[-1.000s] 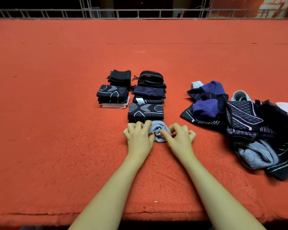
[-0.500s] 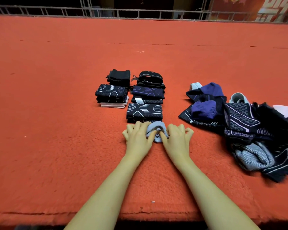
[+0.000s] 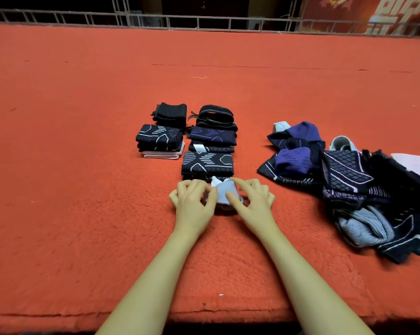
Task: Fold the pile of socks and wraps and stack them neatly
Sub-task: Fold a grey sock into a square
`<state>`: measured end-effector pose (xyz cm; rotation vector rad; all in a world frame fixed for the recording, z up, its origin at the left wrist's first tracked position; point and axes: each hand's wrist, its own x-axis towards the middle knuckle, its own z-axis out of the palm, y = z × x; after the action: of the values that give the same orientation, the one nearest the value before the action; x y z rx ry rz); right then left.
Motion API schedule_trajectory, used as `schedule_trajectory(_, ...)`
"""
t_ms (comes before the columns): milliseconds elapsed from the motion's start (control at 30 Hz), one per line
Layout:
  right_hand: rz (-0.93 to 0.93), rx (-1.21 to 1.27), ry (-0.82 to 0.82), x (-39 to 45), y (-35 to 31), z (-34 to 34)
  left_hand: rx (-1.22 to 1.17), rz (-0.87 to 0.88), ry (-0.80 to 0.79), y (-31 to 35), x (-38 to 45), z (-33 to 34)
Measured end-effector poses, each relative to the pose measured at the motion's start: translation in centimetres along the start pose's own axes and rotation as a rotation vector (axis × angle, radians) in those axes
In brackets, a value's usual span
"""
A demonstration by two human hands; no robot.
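- The left hand (image 3: 194, 204) and the right hand (image 3: 253, 201) sit close together near the front of the red cloth (image 3: 83, 189), both with curled fingers pinching a small pale blue sock (image 3: 222, 193) between them.
- The sock is bunched into a short lump; two corners poke up at its far edge, so it points away from the person. It is too crumpled to give a clear long axis.
- The sock lies just in front of a folded dark piece with white lines (image 3: 207, 164), touching or nearly touching its near edge; the fingertips hide the gap.
- Behind that piece, in one column running away from the person, come a dark strip with a white label (image 3: 211, 148), a navy fold with purple marks (image 3: 212, 135), and a black strap roll (image 3: 215, 114).
- To the left is a second column: a patterned fold atop a pink piece (image 3: 159, 141), then a plain black fold (image 3: 171, 113) farther back.
- Well apart on the right lies the unfolded pile (image 3: 349, 184): navy and purple socks, patterned wraps, a grey striped piece at its near end.
- A metal railing (image 3: 204, 20) runs along the far edge of the cloth.
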<state>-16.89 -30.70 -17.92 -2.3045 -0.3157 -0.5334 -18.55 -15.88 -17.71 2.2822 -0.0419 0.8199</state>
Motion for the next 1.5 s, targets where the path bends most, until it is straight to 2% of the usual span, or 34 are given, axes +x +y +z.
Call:
schedule_trajectory(100,-0.054,0.047,-0.056,0.0,0.1,-0.3,0.025,-0.002,-0.04,0.2,0.0,0.1)
schedule_trajectory(200,-0.041,0.088,-0.079,-0.1,0.1,-0.3,0.115,0.116,-0.12,-0.8,-0.1,-0.2)
schedule_trajectory(333,-0.066,-0.043,-0.059,-0.2,0.1,0.0,0.184,0.207,-0.154,-2.0,-0.2,-1.0)
schedule_trajectory(433,-0.076,-0.141,0.015,-0.2,-0.2,0.1,0.178,0.157,-0.112,-1.7,-0.1,-0.8)
schedule_trajectory(500,-0.057,-0.104,0.02,-0.2,-0.3,-0.1,0.172,0.077,-0.064,-1.5,0.2,-0.6)
schedule_trajectory(567,-0.041,-0.001,-0.009,-0.2,-0.3,-0.3,0.129,-0.041,-0.028,-1.4,0.6,-0.6)
schedule_trajectory(633,-0.044,0.061,-0.043,-0.1,-0.2,-0.4,0.111,-0.084,-0.016,-1.4,0.8,-0.7)
schedule_trajectory(733,-0.032,0.06,-0.07,0.1,0.2,-0.3,0.122,-0.123,0.016,-1.2,0.7,-0.8)
schedule_trajectory(867,-0.069,0.053,-0.143,0.4,0.0,-0.1,0.059,-0.258,0.061,-1.4,0.8,-1.0)
schedule_trajectory(1033,-0.105,0.127,-0.25,0.6,0.1,-0.6,0.032,-0.271,0.076,-1.5,0.8,-1.1)
schedule_trajectory(1167,-0.092,0.136,-0.165,0.6,-0.7,0.4,0.032,-0.317,0.092,-1.6,0.9,-1.1)
schedule_trajectory(1267,-0.102,0.096,0.016,0.5,-1.3,1.3,0.007,-0.348,0.113,-2.1,1.0,-1.1)
schedule_trajectory(1367,-0.123,-0.086,0.206,0.5,-1.2,1.6,0.041,-0.297,0.135,-2.1,0.8,-0.9)
schedule_trajectory(1433,-0.187,-0.114,0.242,0.3,-1.1,1.5,0.045,-0.311,0.158,-2.0,0.8,-0.9)
schedule_trajectory(1500,-0.285,-0.032,0.203,0.0,-1.3,1.4,0.004,-0.351,0.168,-2.0,0.9,-1.2)
